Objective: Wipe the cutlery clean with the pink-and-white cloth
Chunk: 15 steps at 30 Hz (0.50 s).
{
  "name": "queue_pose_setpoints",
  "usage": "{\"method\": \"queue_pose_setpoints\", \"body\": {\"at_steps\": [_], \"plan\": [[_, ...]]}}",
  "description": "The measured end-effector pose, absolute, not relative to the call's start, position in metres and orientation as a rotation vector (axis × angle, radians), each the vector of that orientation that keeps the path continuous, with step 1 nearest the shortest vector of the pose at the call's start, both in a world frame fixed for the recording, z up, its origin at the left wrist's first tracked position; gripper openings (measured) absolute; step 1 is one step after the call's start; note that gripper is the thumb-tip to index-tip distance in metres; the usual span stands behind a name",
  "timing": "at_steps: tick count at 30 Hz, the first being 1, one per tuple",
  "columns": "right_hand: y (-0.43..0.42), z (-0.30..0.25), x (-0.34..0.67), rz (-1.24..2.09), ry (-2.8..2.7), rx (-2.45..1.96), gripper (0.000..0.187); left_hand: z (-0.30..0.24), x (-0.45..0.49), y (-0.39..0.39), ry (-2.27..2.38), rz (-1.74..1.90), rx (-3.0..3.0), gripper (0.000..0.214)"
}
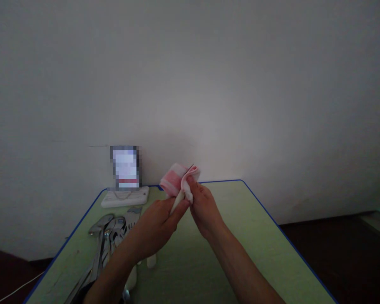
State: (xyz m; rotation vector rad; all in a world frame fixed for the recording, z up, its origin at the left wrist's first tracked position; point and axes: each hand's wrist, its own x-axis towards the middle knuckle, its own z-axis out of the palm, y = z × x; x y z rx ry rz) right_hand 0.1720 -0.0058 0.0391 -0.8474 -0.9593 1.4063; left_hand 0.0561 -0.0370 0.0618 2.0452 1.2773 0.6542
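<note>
We've a pale-handled utensil (177, 201) snug in our left hand (158, 223), angling forward-right into pink-and-white cloth (174, 178) our right hand (205, 207) pinches.

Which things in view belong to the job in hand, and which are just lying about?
In hand:
- pale-handled utensil, its handle in the left hand
- pink-and-white cloth, folded around the utensil by the right hand

Lying about:
- metal cutlery, perhaps part of the job, but in neither hand
- white flat case
- pixelated screen
</note>
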Motion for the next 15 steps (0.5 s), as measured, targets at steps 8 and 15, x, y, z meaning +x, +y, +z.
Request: {"method": "queue_pose_setpoints", "body": {"at_steps": [8,15], "plan": [[0.001,0.040,0.187,1.257,-1.117,-0.950,0.040,0.063,0.048,-0.032,1.159,0.546,1.913,0.042],[-0.004,0.051,0.197,0.816,-1.350,-1.092,0.038,0.064,0.034,-0.034,1.116,0.514,1.845,0.046]]}}
